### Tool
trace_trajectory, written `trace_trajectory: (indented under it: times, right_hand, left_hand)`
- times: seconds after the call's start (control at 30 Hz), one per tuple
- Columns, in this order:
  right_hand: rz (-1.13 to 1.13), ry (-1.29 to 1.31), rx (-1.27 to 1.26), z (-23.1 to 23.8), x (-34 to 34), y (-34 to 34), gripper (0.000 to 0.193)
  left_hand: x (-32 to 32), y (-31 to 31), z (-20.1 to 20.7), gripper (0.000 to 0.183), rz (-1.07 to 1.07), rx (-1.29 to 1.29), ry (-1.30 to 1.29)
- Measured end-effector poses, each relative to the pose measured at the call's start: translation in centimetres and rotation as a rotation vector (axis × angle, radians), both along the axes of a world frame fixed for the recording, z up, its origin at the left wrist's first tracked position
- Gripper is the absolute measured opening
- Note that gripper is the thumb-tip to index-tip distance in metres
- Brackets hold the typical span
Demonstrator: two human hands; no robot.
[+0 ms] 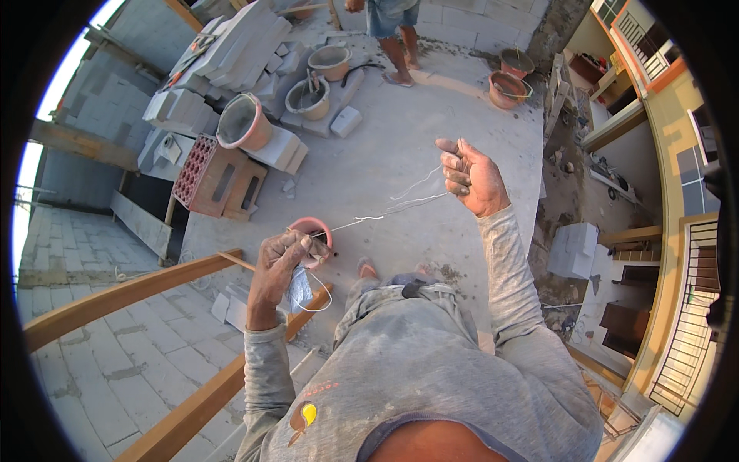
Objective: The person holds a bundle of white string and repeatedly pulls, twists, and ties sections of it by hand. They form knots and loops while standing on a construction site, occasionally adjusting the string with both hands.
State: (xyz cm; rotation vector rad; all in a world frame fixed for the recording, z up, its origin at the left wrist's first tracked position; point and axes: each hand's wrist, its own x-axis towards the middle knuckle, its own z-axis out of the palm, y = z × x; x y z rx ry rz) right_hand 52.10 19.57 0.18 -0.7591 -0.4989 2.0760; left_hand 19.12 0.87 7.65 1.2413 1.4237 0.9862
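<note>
A white string (368, 219) runs, somewhat loose and twisted, between my two hands above the concrete floor. My left hand (279, 268) is closed on one end, fingers pinched together. Just below its fingers hangs a light blue, pleated piece with a thin white loop (329, 297), which looks like a face mask (299, 290). A thin wooden stick (235, 260) reaches up to that hand; whether I grip it is unclear. My right hand (479, 183), raised farther out, has its fingers curled and pinched on the string's other part, and a loose strand trails from it.
Beyond my left hand a pink bucket (322, 224) stands on the floor. Wooden beams (146, 289) cross at left beside a block wall (115, 369). Farther off are mortar buckets (248, 123), a pink crate (202, 173) and stacked blocks (239, 46). Another person (394, 38) stands ahead.
</note>
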Motion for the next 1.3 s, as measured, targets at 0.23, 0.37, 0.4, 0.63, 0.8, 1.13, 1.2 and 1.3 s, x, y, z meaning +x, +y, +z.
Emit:
trace_trajectory:
  times: [0.23,0.37,0.4,0.63,0.8,1.13,1.2,1.3]
  right_hand:
    - [0.084,-0.007,0.064,0.0,-0.3,-2.8,0.047]
    - [0.187,0.108,0.097,-0.2,0.0,-4.4,0.05]
    - [0.257,0.011,0.158,0.0,0.3,-5.0,0.05]
    - [0.445,-0.854,1.149,0.4,-1.2,-10.4,0.045]
    - [0.315,-0.933,1.596,0.2,-5.5,-10.8,0.047]
    - [0.409,-0.745,1.831,5.1,-9.8,-8.3,0.039]
    - [0.342,-0.769,1.82,5.6,-9.1,-8.1,0.038]
    - [0.332,-1.03,1.658,6.6,-6.6,-5.7,0.035]
  left_hand:
    - [3.1,0.5,-1.2,0.032,0.368,0.11,-1.115]
    - [4.0,-0.2,-2.2,0.033,0.524,0.111,-1.264]
    - [4.0,-0.7,-2.7,0.031,0.532,0.104,-1.291]
    - [3.6,-5.0,-5.3,0.031,0.774,0.035,-1.102]
    - [5.2,-4.3,-1.8,0.032,0.51,0.172,-1.49]
    - [2.4,-3.9,5.1,0.015,0.571,-0.056,-1.082]
    - [1.6,-4.3,7.4,0.017,0.656,0.058,-0.779]
    - [-4.3,-7.5,11.4,0.021,1.065,0.183,-0.825]
